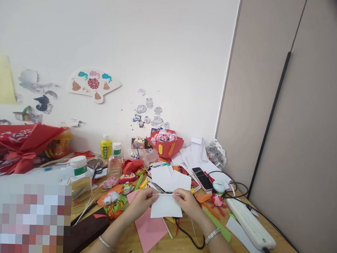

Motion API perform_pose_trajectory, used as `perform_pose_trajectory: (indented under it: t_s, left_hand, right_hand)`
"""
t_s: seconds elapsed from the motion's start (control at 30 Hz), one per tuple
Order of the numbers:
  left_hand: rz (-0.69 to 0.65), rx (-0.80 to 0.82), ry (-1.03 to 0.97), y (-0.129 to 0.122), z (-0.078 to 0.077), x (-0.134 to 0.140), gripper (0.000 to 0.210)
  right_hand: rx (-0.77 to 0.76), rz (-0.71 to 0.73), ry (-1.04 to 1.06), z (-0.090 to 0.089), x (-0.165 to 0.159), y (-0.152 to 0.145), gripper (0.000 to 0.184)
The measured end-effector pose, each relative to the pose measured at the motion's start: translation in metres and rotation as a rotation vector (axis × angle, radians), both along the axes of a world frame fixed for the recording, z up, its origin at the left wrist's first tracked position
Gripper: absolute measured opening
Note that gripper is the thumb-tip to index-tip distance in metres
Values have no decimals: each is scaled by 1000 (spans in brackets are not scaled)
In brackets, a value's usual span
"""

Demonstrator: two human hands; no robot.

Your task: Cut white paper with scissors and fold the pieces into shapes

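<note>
A small white sheet of paper (pixel 166 207) hangs between my two hands above the table, its upper edge folded over in a narrow strip. My left hand (pixel 144 200) pinches that edge at the left corner, thumb on top. At the right corner my right hand (pixel 185 201) pinches the same edge. Beneath lies a pink sheet (pixel 151 229), partly covered by the white paper and my left arm. Just beyond my fingers are more white sheets (pixel 170 178) and a dark object, perhaps scissors, mostly hidden.
A red paper bouquet (pixel 166 143) stands against the wall. To the right lie a phone (pixel 202 178), black cables and a white power strip (pixel 250 223). Clear jars (pixel 80 180), a yellow bottle (pixel 106 147) and crumpled paper flowers (pixel 116 207) crowd the left. A blurred patch covers the lower left.
</note>
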State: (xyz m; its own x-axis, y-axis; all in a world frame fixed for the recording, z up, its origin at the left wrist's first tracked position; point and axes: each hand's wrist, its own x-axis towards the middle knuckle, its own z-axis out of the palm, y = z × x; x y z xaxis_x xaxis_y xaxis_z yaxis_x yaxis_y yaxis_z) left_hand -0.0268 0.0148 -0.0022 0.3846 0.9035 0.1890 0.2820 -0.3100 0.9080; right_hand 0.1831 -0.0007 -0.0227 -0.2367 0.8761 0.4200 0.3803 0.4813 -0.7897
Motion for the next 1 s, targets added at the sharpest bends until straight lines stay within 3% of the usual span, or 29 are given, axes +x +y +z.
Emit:
perform_pose_trajectory:
  t_s: [0.47, 0.7, 1.0]
  left_hand:
    - [-49, 22, 8, -1, 4, -1, 47]
    - [-61, 32, 16, 6, -4, -3, 47]
    - [-67, 54, 74, -1, 2, -1, 43]
  right_hand:
    - [-37, 24, 57, 4, 0, -1, 43]
    - [-72, 65, 98, 1, 1, 2, 39]
    - [-46, 56, 18, -4, 3, 3, 34]
